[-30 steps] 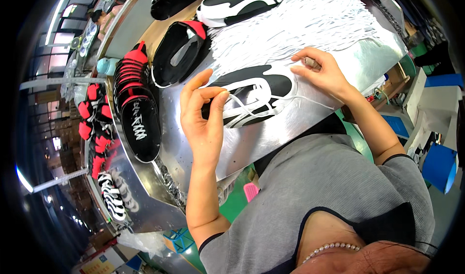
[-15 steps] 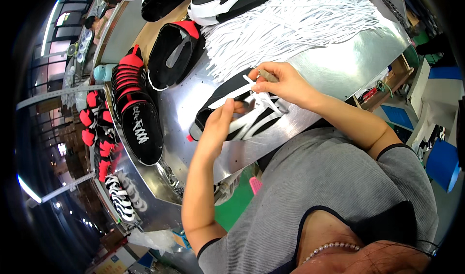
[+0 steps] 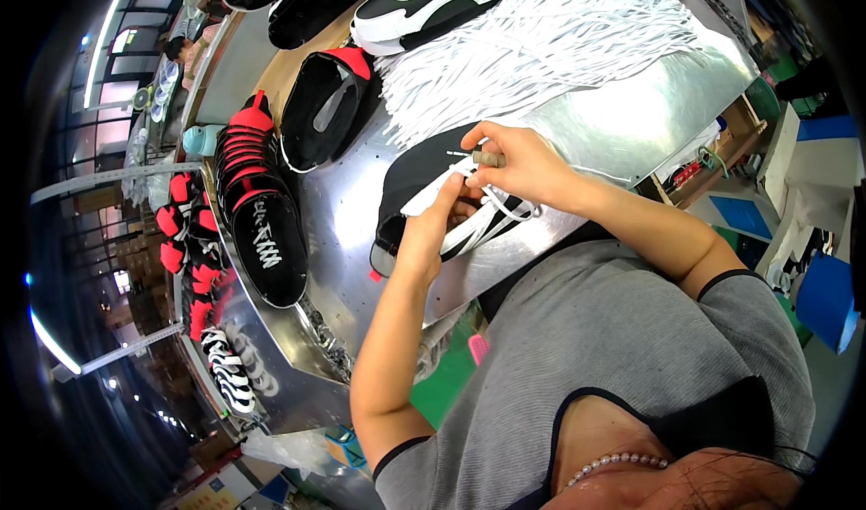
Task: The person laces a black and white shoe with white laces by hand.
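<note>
A black-and-white shoe upper (image 3: 417, 176) lies on the metal tabletop in front of me, its white lace partly threaded near the front. My left hand (image 3: 439, 214) is closed on the upper's side, thumb on its white part and fingers curled beneath. Close beside it, my right hand (image 3: 521, 163) pinches the white lace (image 3: 516, 212) at the upper's edge, and a loop hangs below the fingers. A tan wrap (image 3: 490, 159) covers one right finger. The exact pinch point is hidden by the fingers.
Beyond the upper, a broad pile of white laces (image 3: 532, 55) covers the metal table (image 3: 338, 230). Black-and-red uppers (image 3: 268, 239) stand nested in a row at the left, near another black-and-red upper (image 3: 325, 104). A black-and-white shoe (image 3: 428, 9) sits at the back.
My left hand has moved up and right, closer to my right hand, and now rests on the upper's white part. A lace end now trails out to the right of my right hand.
</note>
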A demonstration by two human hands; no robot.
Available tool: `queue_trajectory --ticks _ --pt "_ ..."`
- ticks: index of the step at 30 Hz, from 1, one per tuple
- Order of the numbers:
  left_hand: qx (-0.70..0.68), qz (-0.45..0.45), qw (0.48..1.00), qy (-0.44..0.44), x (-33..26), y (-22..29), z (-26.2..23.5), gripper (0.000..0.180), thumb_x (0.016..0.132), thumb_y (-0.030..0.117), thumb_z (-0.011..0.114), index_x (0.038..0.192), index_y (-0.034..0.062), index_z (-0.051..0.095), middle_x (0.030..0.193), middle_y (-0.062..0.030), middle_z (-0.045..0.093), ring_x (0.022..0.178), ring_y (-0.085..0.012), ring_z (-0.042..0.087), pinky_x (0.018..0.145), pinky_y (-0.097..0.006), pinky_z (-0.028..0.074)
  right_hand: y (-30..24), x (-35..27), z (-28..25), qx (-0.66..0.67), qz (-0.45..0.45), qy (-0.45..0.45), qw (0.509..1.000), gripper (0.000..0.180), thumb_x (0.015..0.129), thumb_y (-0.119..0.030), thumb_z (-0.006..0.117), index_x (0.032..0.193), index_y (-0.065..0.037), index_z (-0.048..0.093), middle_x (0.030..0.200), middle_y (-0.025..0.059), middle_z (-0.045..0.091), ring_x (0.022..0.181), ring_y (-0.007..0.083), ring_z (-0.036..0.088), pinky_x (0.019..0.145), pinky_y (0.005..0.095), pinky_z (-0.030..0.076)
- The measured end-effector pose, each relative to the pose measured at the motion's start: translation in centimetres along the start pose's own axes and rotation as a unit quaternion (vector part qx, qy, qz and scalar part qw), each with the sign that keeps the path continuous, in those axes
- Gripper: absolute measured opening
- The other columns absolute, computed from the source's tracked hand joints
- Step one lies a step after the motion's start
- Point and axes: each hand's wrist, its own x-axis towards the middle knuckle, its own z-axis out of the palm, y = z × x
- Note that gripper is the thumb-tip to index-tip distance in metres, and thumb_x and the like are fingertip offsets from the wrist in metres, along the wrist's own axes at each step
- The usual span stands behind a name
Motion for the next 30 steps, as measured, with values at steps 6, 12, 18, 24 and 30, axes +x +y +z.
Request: queue_trajectory --ticks 6,12,18,24,30 --pt "0.038 0.095 0.988 0.114 -1.7 -0.1 2.1 0.03 0.097 0.027 0.061 0.109 0.0011 0.066 0.087 -0.0055 0.067 0.063 -0.0104 0.059 0.058 -0.025 0.047 0.0 -1.2 0.6 -0.079 -0.056 0.026 0.995 0.038 0.078 -0.017 0.076 0.111 -0.007 0.059 0.072 0.0039 0.065 0.066 0.0191 0.062 0.064 0.0318 0.047" --pt "0.044 0.107 0.988 0.103 -1.7 -0.6 1.9 0.028 0.096 0.028 0.062 0.107 0.002 0.067 0.087 -0.0064 0.068 0.056 -0.0094 0.057 0.051 -0.025 0.043 -0.3 -1.1 -0.1 -0.008 -0.01 0.007 1.0 0.036 0.079 -0.017 0.076 0.109 -0.007 0.059 0.07 0.0031 0.064 0.064 0.0165 0.06 0.063 0.0311 0.046" --pt "0.027 0.142 0.981 0.129 -1.9 -0.3 2.6 0.024 0.094 0.025 0.067 0.103 0.0032 0.068 0.086 -0.0044 0.069 0.057 -0.0077 0.056 0.05 -0.023 0.042 -0.1 -1.1 0.5 -0.092 -0.056 0.004 0.994 0.036 0.081 -0.018 0.074 0.111 -0.007 0.056 0.074 0.0062 0.064 0.069 0.0221 0.063 0.064 0.0345 0.047" --pt "0.019 0.175 0.974 0.144 -1.7 -0.4 2.6 0.017 0.092 0.015 0.068 0.101 -0.0002 0.069 0.088 -0.0047 0.069 0.068 -0.0081 0.062 0.051 -0.021 0.047 -1.0 -1.8 -1.2 -0.055 -0.07 -0.055 0.995 0.031 0.089 -0.02 0.068 0.112 -0.006 0.052 0.082 0.011 0.066 0.074 0.026 0.066 0.067 0.0375 0.049" --pt "0.021 0.171 0.974 0.147 -1.4 -0.7 2.5 0.014 0.092 0.014 0.068 0.099 0.0024 0.069 0.085 -0.0039 0.069 0.066 -0.0077 0.06 0.052 -0.021 0.045 -1.5 -1.9 -2.4 -0.15 -0.089 -0.062 0.983 0.015 0.091 -0.019 0.064 0.094 -0.004 0.06 0.08 0.0124 0.067 0.073 0.0293 0.065 0.066 0.038 0.049"
